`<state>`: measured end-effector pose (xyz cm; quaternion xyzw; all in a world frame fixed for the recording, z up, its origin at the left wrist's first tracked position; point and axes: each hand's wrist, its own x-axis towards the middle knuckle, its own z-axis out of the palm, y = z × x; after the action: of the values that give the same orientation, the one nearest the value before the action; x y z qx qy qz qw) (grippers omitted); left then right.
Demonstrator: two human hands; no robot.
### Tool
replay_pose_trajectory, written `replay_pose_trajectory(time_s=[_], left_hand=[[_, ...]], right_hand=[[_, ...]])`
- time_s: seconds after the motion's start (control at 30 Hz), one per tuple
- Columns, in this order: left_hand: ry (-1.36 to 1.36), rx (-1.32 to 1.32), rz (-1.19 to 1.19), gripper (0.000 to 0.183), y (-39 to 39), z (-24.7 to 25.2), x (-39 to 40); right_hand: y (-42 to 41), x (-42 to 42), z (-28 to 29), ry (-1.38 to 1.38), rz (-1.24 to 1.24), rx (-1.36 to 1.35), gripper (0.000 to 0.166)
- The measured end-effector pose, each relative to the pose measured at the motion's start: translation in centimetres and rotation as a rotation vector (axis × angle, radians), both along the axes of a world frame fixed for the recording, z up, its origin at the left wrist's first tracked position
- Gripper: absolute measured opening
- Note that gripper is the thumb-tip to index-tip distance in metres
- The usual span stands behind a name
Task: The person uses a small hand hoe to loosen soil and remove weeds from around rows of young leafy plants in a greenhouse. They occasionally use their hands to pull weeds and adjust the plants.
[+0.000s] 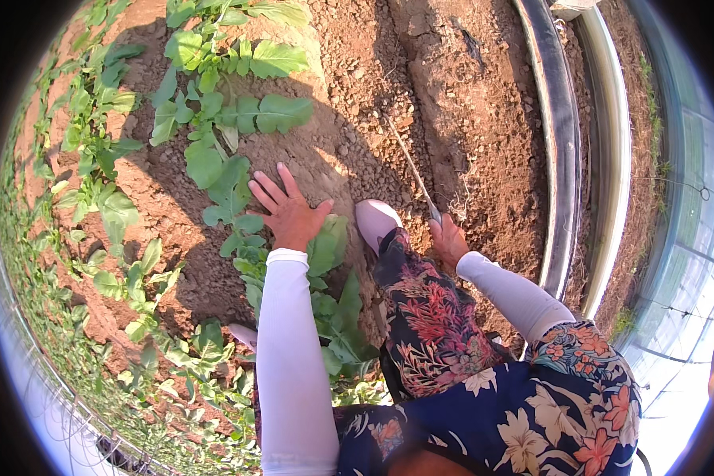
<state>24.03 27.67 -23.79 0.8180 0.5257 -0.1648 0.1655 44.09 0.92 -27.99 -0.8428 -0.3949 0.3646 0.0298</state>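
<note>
My left hand (294, 217) is spread palm down with its fingers apart, over the edge of a row of leafy green plants (229, 181). Lobed leaves lie beside and under it; whether the palm touches soil or leaf I cannot tell. My right hand (450, 241) grips a thin, long-shafted hand tool (413, 166) by its near end. The shaft slants forward and left, its far tip at the crumbly brown soil (363, 89). Just left of that hand is my pale pink shoe (376, 223).
More rows of leafy plants (95, 154) run along the left. To the right, a black pipe or hose (562, 137) and a pale curved tube (613, 143) lie lengthwise. Beyond them rises a translucent greenhouse sheet wall (699, 178). Fine dry roots (461, 199) lie near the tool.
</note>
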Motion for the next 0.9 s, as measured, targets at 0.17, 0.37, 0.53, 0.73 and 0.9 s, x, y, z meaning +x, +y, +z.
replay_pose_trajectory(time_s=[0.17, 0.37, 0.53, 0.73, 0.9], left_hand=[[-0.014, -0.023, 0.017, 0.117, 0.0, 0.1, -0.2], [0.013, -0.065, 0.034, 0.118, 0.3, 0.5, 0.1], [0.024, -0.067, 0.048, 0.118, 0.2, 0.6, -0.1], [-0.001, -0.059, 0.032, 0.118, 0.3, 0.4, 0.4], [-0.030, -0.007, 0.007, 0.118, 0.0, 0.0, 0.2]], right_hand=[[-9.4, -1.4, 4.6, 0.191, -0.193, -0.017, 0.033], [-7.7, -1.0, 3.6, 0.230, -0.263, -0.085, 0.034], [4.5, -0.6, -0.4, 0.227, -0.345, 0.166, 0.036], [19.1, 4.8, -4.3, 0.105, -0.282, 0.189, 0.049], [27.7, 8.9, -3.1, -0.017, -0.432, 0.408, 0.048]])
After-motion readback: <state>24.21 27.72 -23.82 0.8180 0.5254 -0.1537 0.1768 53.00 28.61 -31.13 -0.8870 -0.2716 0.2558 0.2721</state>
